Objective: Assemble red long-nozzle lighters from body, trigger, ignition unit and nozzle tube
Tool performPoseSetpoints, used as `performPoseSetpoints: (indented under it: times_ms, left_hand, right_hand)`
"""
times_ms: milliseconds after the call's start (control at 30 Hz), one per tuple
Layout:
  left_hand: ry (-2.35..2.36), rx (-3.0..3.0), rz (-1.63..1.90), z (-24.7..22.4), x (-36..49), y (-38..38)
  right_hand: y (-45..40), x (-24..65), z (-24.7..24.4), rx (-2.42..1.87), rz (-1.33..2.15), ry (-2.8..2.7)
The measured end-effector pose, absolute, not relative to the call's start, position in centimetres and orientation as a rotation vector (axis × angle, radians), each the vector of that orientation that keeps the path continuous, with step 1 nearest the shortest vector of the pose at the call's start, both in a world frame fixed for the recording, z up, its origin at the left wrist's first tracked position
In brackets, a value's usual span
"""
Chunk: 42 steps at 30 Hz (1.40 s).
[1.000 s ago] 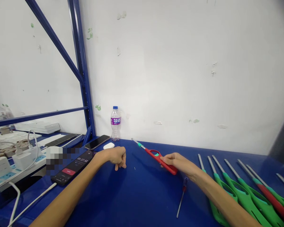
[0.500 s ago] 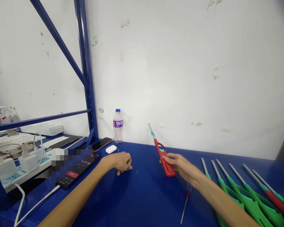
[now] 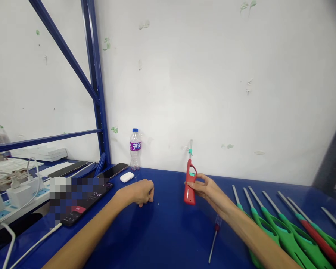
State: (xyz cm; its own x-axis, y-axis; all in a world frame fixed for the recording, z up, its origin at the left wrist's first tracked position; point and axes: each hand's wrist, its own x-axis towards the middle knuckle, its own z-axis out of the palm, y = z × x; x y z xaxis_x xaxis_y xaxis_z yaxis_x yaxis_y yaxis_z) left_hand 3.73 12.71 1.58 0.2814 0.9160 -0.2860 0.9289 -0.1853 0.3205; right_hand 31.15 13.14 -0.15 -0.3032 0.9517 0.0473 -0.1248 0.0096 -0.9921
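My right hand grips a red lighter by its handle, between thumb and fingers. The lighter stands nearly upright above the blue table, its metal tube with a green collar pointing up. My left hand is closed with its fingers curled down at the table surface; what it holds, if anything, is hidden. A tiny thin piece lies just right of that hand. Below my right wrist lies a screwdriver with a clear and red handle.
Several green lighters and a red one lie in a row at the right. A bottle, a white case, a dark phone, a lit phone and a power strip are at the left.
The red lighter has turned from leaning left to nearly upright in my right hand. My left hand stays closed at about the same place. The view has shifted slightly.
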Motion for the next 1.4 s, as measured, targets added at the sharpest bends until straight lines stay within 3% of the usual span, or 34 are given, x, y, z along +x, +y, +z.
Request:
performPoseSetpoints:
  times_ms: [267, 533, 667, 900, 1400]
  left_hand:
    - [1.564, 2.395, 0.100, 1.5, 3.7, 12.8]
    - [1.265, 2.478, 0.827, 0.8, 6.5, 13.0]
    - [1.136, 2.503, 1.022, -0.1, 7.8, 12.6]
    - [1.065, 2.404, 1.221, -0.1, 9.2, 11.4]
    - [0.988, 2.464, 1.368, -0.6, 9.2, 11.5]
  right_hand:
    - [13.7, 30.9, -0.6, -0.907, 1.291, -1.289]
    - [13.9, 30.6, -0.7, -0.897, 1.133, -1.245]
    - [14.0, 30.3, -1.0, -0.920, 1.102, -1.254]
    - [14.2, 30.2, -1.6, -1.026, 0.955, -1.369]
    - [13.2, 29.6, -1.3, -0.947, 1.225, -1.250]
